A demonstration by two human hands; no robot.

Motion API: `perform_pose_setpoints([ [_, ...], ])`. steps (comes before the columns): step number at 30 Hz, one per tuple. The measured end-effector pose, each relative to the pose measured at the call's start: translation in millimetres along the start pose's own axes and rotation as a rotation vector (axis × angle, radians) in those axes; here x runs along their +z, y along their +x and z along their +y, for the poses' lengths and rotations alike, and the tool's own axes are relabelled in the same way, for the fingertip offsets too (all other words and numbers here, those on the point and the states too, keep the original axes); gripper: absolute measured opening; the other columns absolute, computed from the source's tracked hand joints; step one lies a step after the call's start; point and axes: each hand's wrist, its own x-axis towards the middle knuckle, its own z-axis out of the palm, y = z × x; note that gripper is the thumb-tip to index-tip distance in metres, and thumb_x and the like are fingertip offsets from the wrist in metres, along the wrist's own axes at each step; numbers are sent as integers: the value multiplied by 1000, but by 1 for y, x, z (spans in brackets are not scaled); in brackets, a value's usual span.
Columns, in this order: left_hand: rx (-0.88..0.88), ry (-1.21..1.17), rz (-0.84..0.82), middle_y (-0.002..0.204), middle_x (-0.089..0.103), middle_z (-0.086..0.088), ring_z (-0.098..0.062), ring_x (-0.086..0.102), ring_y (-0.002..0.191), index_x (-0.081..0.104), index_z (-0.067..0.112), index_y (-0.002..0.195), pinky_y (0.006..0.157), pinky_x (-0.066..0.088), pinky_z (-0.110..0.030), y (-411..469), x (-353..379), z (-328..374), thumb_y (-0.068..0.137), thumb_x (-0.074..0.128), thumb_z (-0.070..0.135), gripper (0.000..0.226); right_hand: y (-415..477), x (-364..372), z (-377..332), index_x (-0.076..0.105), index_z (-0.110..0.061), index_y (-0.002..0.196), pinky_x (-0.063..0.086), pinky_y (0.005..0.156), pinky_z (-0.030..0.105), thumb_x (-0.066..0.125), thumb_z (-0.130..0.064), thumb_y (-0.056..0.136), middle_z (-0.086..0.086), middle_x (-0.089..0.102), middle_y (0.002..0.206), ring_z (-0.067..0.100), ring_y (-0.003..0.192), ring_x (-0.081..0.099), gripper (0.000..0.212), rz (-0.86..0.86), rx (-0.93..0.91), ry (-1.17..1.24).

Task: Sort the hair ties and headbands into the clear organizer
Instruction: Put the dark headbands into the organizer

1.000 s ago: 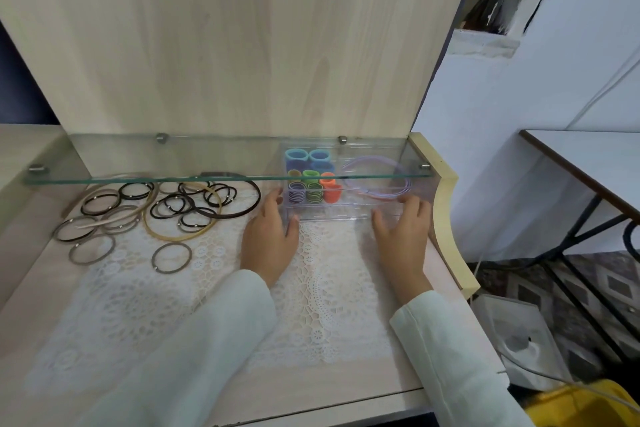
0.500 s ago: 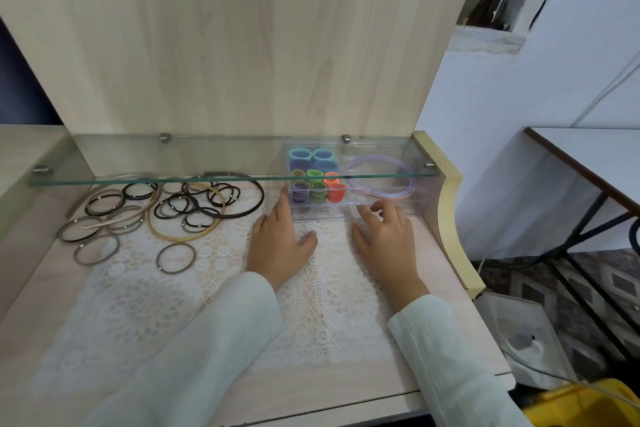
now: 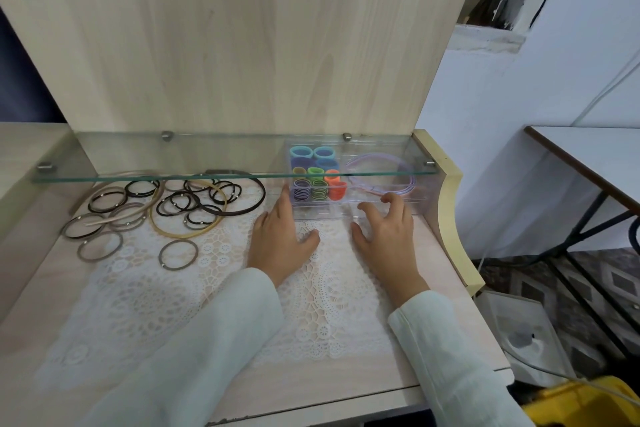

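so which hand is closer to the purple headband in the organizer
Right. The right hand is just in front of the purple headband, fingers at the organizer front wall; the left hand lies off to its left.

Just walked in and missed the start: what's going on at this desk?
A person is sorting hair accessories. Their left hand and right hand lie on the lace mat before the clear organizer, holding nothing. The organizer, under a glass shelf, holds colourful hair ties and a lilac headband; dark ties and headbands lie loose at left.
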Motion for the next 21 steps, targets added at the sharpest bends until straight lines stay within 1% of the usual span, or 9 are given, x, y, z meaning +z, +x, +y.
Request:
perform_pose_setpoints([
  [2,1,-6,10,160,25,-2,-21,32,142,4,16,156,118,20,-38,1,0,0,85,65,44,98,0,-1,-1,66,-17,102,46,86,44,73,-27,77,18,52,117,37,107,50,29,-9,10,-5],
  [4,1,-20,14,161,24,-1,-20,31,143,6,17,156,119,19,-38,1,-1,0,84,66,45,98,0,-3,-1,66,-17,101,45,88,45,73,-29,77,18,52,118,36,109,50,28,-16,14,-3],
  [8,-15,-111,21,157,33,5,-18,34,141,16,24,155,119,20,-41,2,-4,2,85,63,51,89,-5,-6,-2,65,-16,106,46,90,47,74,-28,77,20,52,118,38,109,51,33,-43,29,33],
  [10,-34,-180,12,154,39,10,-15,36,140,22,31,152,119,21,-44,2,-6,2,85,55,57,80,-9,-8,-4,65,-17,109,46,92,50,75,-26,77,20,53,119,38,110,53,35,-62,32,28],
  [12,-51,-242,-8,153,40,13,-14,35,140,26,35,151,119,20,-45,2,-9,3,87,41,61,70,-11,-12,-4,64,-21,111,43,95,52,74,-27,77,18,53,121,36,112,53,36,-97,53,14],
  [14,-64,-294,-10,153,39,14,-13,34,141,29,38,150,119,19,-45,2,-12,4,94,35,55,59,-13,-16,-4,63,-24,113,41,96,52,72,-27,78,14,54,122,32,113,53,36,-141,70,5],
  [15,-69,-309,-6,153,38,13,-13,32,141,29,38,150,119,18,-43,2,-13,5,99,35,50,53,-14,-19,-4,63,-25,113,41,97,52,70,-25,78,13,54,122,32,114,53,36,-158,71,1],
  [17,-67,-306,-10,155,36,12,-14,30,143,27,38,151,120,17,-42,3,-14,6,102,34,44,50,-16,-24,-3,63,-25,114,40,96,52,68,-20,77,12,55,122,32,115,53,38,-177,65,3],
  [21,-71,-263,-121,158,31,8,-21,33,142,14,37,155,118,24,-46,4,-16,1,96,40,43,64,-22,-38,-1,62,-28,121,34,100,53,63,-20,82,10,53,127,29,121,49,40,-228,49,-16],
])
